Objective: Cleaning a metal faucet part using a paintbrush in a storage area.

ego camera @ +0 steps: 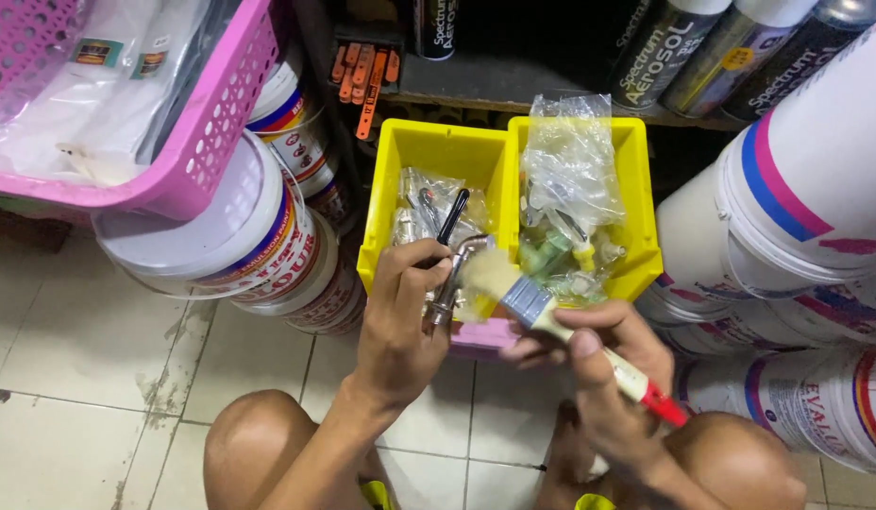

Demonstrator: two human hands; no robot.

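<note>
My left hand (398, 326) grips a metal tap (449, 281) with a black handle, held just in front of the left yellow bin (386, 203). My right hand (598, 364) holds a paintbrush (537, 307) with pale bristles, a metal ferrule and a cream handle ending in red. The bristles rest against the tap. The left bin holds bagged metal fittings. The right yellow bin (639, 217) holds a clear plastic bag (570, 179) of green and yellow fittings. Under the brush lies a small pink object (485, 334).
White paint buckets (221, 236) stack at the left beneath a pink plastic basket (193, 132). More large buckets (797, 236) stand at the right. Spray cans (702, 47) lie on a dark shelf behind the bins. My bare knees (259, 444) are over the tiled floor.
</note>
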